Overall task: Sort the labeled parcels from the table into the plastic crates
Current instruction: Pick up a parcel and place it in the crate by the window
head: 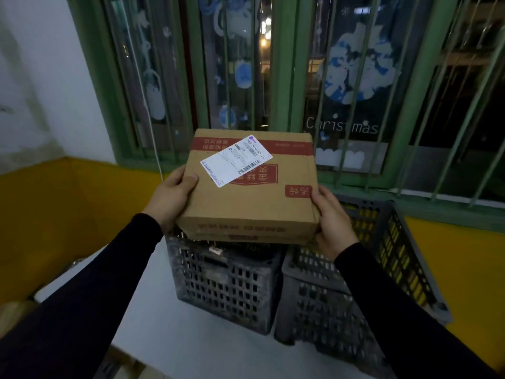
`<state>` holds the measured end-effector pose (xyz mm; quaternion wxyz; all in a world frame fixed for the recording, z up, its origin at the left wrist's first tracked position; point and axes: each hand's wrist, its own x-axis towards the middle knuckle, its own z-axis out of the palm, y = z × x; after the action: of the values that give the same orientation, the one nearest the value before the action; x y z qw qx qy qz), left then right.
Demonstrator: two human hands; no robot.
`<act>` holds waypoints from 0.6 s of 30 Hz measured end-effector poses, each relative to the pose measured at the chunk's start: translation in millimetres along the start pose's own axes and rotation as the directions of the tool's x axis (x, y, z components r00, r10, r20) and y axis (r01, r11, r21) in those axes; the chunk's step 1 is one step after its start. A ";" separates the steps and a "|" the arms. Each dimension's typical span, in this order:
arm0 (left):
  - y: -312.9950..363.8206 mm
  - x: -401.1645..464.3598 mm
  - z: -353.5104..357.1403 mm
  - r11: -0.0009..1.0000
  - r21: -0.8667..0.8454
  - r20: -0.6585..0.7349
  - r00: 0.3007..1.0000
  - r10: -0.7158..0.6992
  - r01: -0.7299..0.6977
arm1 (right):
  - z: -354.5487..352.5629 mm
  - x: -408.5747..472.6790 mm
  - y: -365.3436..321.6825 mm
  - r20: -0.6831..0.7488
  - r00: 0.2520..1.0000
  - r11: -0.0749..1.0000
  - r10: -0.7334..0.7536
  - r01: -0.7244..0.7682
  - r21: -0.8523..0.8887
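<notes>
Two hands hold a brown cardboard parcel (pixel 247 192) level above a pair of dark plastic crates standing side by side on a white counter (pixel 175 335). At the box's left edge, the left hand (pixel 170 196) grips with the thumb pressed on the top face and the fingers hidden beneath. On the opposite side, the right hand (pixel 332 224) clasps the near right corner, thumb on top and fingers curled under the side. Both arms are covered by black sleeves (pixel 90 296).

A white shipping label (pixel 236 160) with a barcode lies at a slant across the parcel's top, over red printed bands and red characters. Below the parcel, the left crate (pixel 224 283) sits directly under the box's near edge, while the right crate (pixel 363 283) stands just beside it, touching or nearly so, and reaches farther toward the window.

Behind them, a green-framed window (pixel 281 77) with metal bars carries blue and white decorations and the word "Christmas". A yellow band runs along the lower wall (pixel 54 209) on either side.
</notes>
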<state>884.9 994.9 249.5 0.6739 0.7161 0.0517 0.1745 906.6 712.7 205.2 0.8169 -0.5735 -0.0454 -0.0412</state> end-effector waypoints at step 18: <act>-134.6 250.2 29.9 0.754 0.648 0.182 0.983 -0.019 -0.105 | 27.5 184.3 107.4 -0.231 0.949 0.903 0.214 -0.282 -0.324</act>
<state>1149.8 1055.6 161.4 0.3782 0.9201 0.0329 0.0967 1101.6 772.2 136.7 0.6997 -0.7052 0.1145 0.0016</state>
